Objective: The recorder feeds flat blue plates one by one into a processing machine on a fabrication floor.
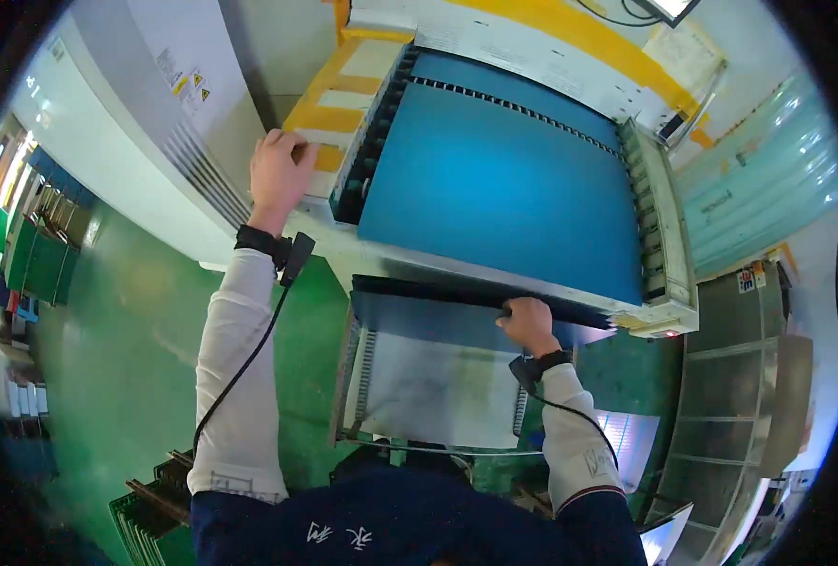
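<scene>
My right hand (529, 325) is closed on the upper edge of a dark blue-grey sheet (419, 322), one of several thin sheets leaning together in a rack (343, 377). My left hand (282, 174) hovers over or rests on the yellow-taped ledge (329, 118) at the machine's left side. Its fingers are loosely curled, the thumb stands apart, and no object shows in it. In front of me, a large blue panel (504, 189) lies flat on the machine's roller bed, with a second blue panel (513, 87) behind it.
Rollers in a pale side rail (660, 226) bound the bed on the right. A tall white cabinet (145, 113) stands at left. Black cables (249, 363) run from both wristbands along my arms. Stacked boards (150, 509) sit at lower left; a metal-framed unit (730, 377) stands at right.
</scene>
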Tool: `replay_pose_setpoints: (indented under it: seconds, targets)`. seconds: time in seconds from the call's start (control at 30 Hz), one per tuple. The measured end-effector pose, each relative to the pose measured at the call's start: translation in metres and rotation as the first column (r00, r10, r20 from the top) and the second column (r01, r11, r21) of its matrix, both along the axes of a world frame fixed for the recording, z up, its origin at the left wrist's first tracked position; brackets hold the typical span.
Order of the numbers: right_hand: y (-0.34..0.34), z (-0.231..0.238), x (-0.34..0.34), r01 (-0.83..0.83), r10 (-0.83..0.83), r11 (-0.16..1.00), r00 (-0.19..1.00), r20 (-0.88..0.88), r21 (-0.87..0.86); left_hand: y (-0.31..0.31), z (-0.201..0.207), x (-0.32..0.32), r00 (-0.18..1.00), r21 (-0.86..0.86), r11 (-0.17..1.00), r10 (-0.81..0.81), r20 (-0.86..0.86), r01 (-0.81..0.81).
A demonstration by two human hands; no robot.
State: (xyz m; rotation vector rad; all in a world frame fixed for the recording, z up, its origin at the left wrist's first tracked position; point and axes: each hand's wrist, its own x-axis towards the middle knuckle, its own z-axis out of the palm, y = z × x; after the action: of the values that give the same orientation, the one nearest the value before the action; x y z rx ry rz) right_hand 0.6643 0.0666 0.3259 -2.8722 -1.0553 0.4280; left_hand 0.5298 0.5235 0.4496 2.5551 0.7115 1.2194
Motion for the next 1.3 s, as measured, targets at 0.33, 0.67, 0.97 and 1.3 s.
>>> replay_pose_setpoints:
  seconds: [0.33, 0.67, 0.97, 1.3]
  targets:
    - [0.003, -0.005, 0.010, 0.016, -0.016, 1.000, 1.000, -0.003, -0.020, -0.004, 0.001, 0.004, 0.999, -0.036, 0.999, 0.036, -0.015, -0.037]
    - [0.006, 0.002, 0.011, -0.033, 0.031, 0.998, 0.999, -0.035, -0.046, -0.001, 0.002, 0.002, 0.999, -0.010, 0.999, 0.047, 0.009, -0.047]
    - [0.005, 0.001, 0.014, -0.026, 0.027, 1.000, 0.999, -0.040, 0.017, -0.005, 0.004, 0.005, 0.998, -0.035, 0.998, 0.056, -0.037, -0.057]
    - [0.002, -0.001, 0.015, -0.052, 0.053, 0.997, 0.998, -0.016, 0.057, -0.006, 0.004, 0.006, 0.997, -0.004, 0.998, 0.070, -0.038, -0.070]
